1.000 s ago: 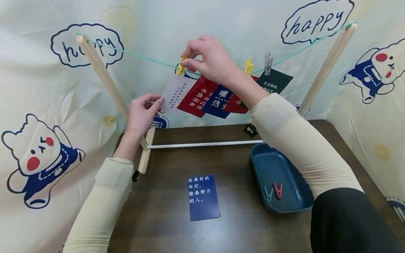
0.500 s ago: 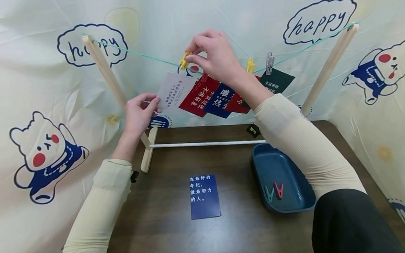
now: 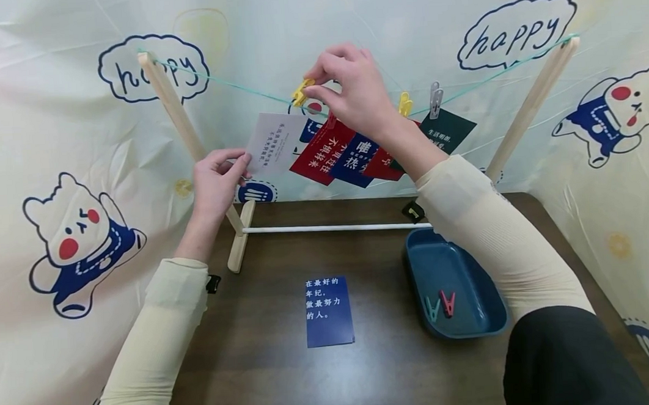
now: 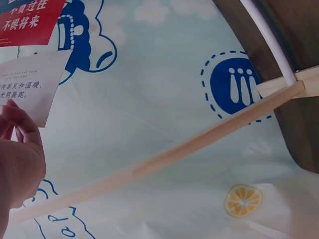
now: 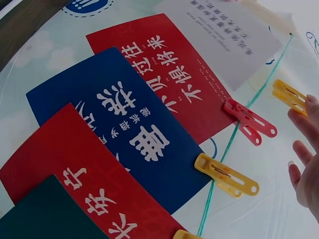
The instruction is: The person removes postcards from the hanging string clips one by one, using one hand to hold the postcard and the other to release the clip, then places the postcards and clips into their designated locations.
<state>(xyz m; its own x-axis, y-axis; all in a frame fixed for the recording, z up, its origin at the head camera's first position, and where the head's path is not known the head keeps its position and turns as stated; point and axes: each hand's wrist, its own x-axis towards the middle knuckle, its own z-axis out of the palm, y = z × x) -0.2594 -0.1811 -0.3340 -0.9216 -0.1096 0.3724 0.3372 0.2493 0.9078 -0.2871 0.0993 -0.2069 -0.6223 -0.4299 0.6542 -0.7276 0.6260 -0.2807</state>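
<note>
My left hand [image 3: 218,178] pinches the left edge of a white card [image 3: 273,143] with printed text, held just below the green string [image 3: 244,88]. Above the string, my right hand [image 3: 353,88] pinches a yellow clothespin [image 3: 302,92] between thumb and finger. In the right wrist view this clothespin [image 5: 290,97] is apart from both the string and the white card [image 5: 227,42]. Beside the white card, a red card [image 5: 164,74] hangs from a red clothespin [image 5: 249,121], and a blue card [image 5: 119,127] from another yellow clothespin [image 5: 227,174].
Another red card [image 3: 383,165] and a dark green card [image 3: 447,129] hang farther right. Wooden posts [image 3: 172,106] carry the string; a white rod [image 3: 331,228] runs low between them. On the table lie blue cards [image 3: 329,312] and a blue tray [image 3: 455,275] holding green and red clothespins [image 3: 448,303].
The white card has come away from the yellow clothespin, shifting left and turning more upright. My right hand has lifted the clothespin slightly and tilted it. The head view has shifted a little.
</note>
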